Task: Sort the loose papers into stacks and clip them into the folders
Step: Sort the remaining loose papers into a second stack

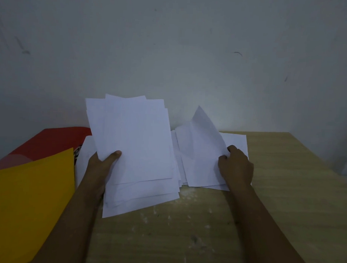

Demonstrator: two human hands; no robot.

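With an uneven stack (132,149) gripped by the left hand (102,164) and one sheet (203,144) apparently pinched by the right hand (236,167), sheets could be fanned loose and dropped.

The yellow folder (28,195) runs off the left edge and hides most of the red folder (50,140).
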